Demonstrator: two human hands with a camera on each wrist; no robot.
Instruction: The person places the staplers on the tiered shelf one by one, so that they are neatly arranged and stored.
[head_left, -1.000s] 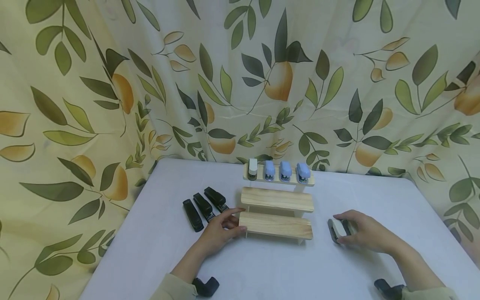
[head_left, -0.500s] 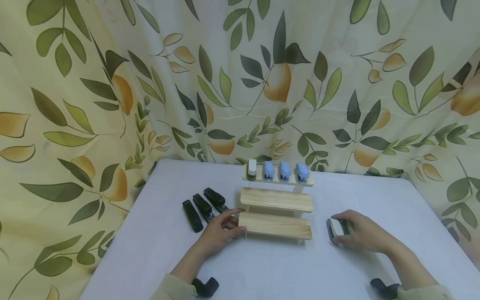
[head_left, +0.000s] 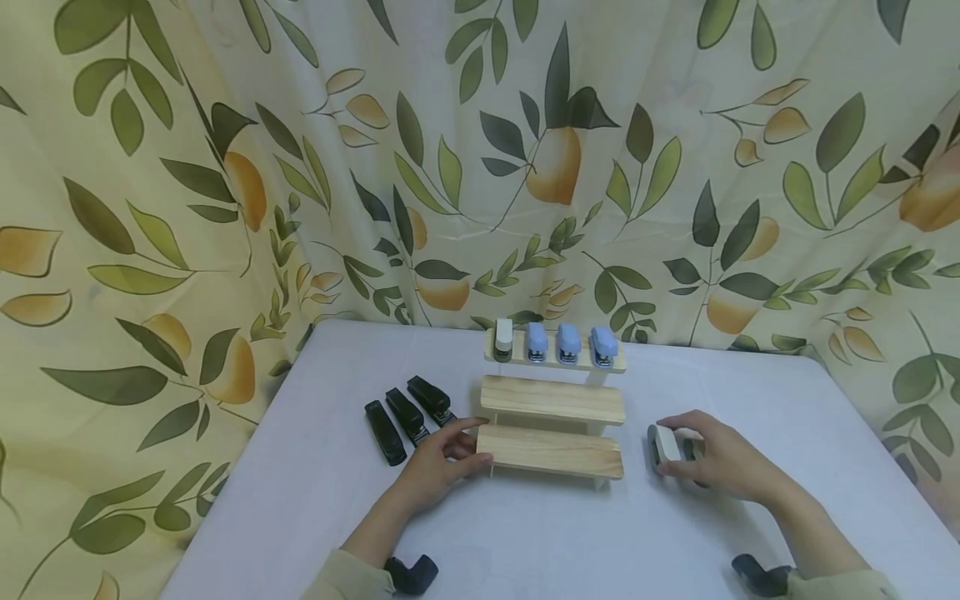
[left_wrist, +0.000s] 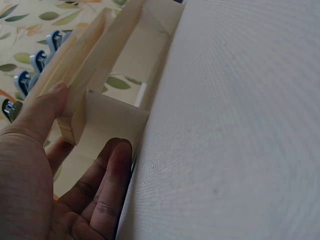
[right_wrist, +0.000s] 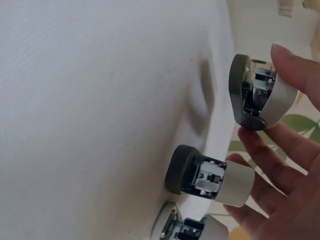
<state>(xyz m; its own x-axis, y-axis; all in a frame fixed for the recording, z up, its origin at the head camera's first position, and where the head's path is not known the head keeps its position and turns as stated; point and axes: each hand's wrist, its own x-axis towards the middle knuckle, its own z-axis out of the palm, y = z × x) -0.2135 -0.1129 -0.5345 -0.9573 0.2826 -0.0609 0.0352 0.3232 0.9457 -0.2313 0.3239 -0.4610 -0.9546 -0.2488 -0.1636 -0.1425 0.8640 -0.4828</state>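
My right hand (head_left: 723, 458) holds a small white and dark grey stapler (right_wrist: 250, 95) between thumb and fingers, a little above the table, to the right of the wooden tiered stand (head_left: 551, 450). Beneath that hand, a second white and grey stapler (right_wrist: 210, 175) stands on the table, and part of another white stapler (right_wrist: 190, 225) shows at the lower edge of the right wrist view. At the stand's left end, my left hand (head_left: 438, 467) grips the lowest board (left_wrist: 75, 120), thumb and index finger on its edges. The other left fingers are curled beside the white leg.
Three black staplers (head_left: 405, 417) lie left of the stand, close to my left hand. On the top tier (head_left: 555, 358) stand one white stapler (head_left: 504, 337) and three blue staplers (head_left: 568, 342). A leaf-patterned curtain (head_left: 480, 167) hangs behind the white table (head_left: 315, 517).
My right hand has moved slightly left with the stapler, lifting it off the table and away from the one under the hand. The left hand stays on the stand.
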